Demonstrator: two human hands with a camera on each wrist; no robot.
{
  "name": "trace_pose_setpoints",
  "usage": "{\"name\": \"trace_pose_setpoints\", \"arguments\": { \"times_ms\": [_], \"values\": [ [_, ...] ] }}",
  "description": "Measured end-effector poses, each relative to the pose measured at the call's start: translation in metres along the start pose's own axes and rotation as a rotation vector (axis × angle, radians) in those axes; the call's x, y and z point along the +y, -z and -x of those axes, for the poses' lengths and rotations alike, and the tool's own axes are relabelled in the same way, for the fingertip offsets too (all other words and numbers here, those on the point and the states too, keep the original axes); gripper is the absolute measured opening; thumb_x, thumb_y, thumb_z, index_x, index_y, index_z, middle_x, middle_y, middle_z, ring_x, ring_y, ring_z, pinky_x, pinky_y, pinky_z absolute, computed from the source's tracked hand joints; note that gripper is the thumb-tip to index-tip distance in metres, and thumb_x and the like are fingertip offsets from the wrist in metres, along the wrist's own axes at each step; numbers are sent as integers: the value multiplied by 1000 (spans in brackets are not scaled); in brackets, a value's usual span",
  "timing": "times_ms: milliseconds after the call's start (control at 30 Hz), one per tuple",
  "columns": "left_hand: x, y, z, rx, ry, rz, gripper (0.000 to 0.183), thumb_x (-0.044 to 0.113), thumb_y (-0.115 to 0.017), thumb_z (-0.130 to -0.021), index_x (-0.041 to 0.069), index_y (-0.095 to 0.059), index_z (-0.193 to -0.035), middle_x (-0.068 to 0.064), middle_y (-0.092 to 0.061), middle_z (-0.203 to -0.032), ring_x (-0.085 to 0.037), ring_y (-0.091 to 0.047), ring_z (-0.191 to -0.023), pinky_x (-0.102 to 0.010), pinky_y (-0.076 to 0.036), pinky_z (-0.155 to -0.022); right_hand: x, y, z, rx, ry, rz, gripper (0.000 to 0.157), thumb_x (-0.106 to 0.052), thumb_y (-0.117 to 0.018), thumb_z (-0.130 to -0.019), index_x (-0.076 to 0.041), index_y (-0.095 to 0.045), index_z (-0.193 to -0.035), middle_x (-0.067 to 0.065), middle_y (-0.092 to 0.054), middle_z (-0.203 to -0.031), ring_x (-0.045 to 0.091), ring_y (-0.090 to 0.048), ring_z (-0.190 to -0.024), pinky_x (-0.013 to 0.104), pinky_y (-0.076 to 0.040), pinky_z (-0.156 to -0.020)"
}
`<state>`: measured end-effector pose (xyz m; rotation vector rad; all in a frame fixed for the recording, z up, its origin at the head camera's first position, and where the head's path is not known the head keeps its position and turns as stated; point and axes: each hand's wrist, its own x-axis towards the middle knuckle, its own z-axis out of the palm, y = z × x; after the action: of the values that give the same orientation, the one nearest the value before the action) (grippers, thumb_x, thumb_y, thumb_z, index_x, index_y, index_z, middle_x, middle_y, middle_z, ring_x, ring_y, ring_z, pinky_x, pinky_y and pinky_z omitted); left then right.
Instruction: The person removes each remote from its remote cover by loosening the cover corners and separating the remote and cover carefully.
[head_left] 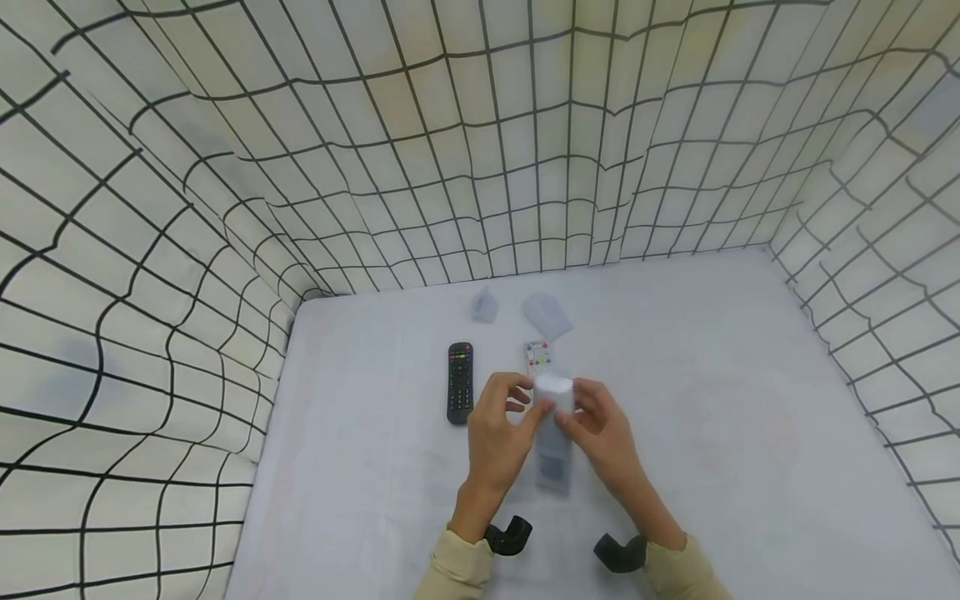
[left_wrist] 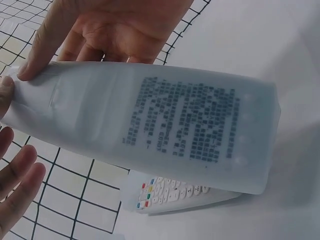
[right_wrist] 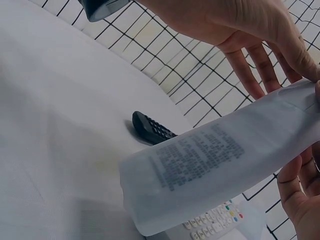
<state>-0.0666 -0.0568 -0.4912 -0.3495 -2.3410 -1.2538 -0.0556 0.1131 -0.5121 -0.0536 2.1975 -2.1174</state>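
A long, pale frosted plastic sleeve (head_left: 552, 458) hangs tilted over the white table, with a block of dark print showing on its face (left_wrist: 180, 120). What lies inside shows only as a blurred flat shape. My left hand (head_left: 501, 437) pinches the sleeve's upper end, its thumb on the near face. From the other side my right hand (head_left: 606, 429) pinches the same end, thumb close to the left one. Below the sleeve lies a white remote control (head_left: 537, 356) with colored buttons, partly hidden. A black remote control (right_wrist: 152, 129) rests left of my left hand.
Two crumpled pieces of clear plastic (head_left: 547, 315) lie toward the table's far edge. The white tabletop (head_left: 712, 400) is bounded at the back and sides by white walls covered in a black grid (head_left: 525, 175). Dark wrist mounts (head_left: 510, 536) sit on both wrists.
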Motion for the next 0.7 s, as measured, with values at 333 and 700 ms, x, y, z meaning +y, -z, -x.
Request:
{"name": "trace_pose_setpoints", "arguments": {
  "times_ms": [333,700],
  "values": [
    [-3,-1,1,19,-63,-58,28,20,-84,-90,12,-67,-110,-1,-71,-102,-15,-71,-83,-27,-62,-72,3,-2,0,30,33,59,47,-11,-73,-98,-8,-52,-139,19,-67,-134,10,-66,-97,19,-57,-87],
    [-10,-5,2,96,-316,-282,13,14,-80,-93,5,-73,-98,-6,-75,-107,-14,-72,-82,-21,-59,-69,2,-8,-1,94,41,90,47,-10,-78,-94,-4,-54,-134,17,-70,-125,17,-69,-114,22,-56,-98]
  ]
}}
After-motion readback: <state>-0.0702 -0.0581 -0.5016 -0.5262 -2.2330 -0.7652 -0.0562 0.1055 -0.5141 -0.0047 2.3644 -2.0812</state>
